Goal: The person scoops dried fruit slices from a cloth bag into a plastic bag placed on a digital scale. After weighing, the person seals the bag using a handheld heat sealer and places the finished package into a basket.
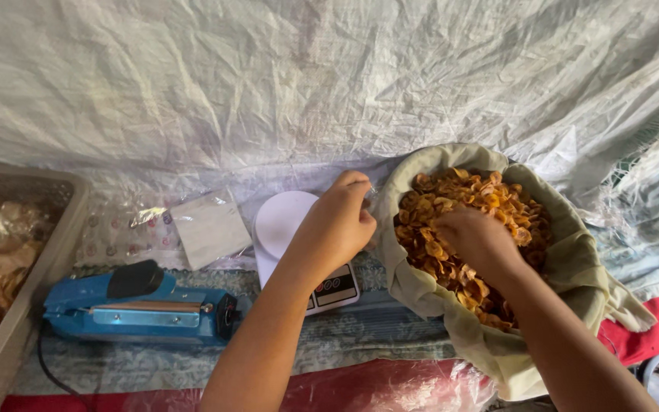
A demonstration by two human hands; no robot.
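Chips [467,229] are filling the cloth-lined basket [573,259], where our right hand [476,238] is digging, fingers curled around some. Our left hand [339,223] is pinching a clear bag [370,195] over the white scale [287,221]; a slack pinch could spill chips.

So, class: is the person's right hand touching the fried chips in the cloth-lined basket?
Touching. The head view shows the right hand lying on the chips, fingers pressed among them, no gap visible.

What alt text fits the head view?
A person's right hand digs into fried chips in a cloth-lined basket while the left hand pinches something small over a white kitchen scale; a blue heat sealer sits left.
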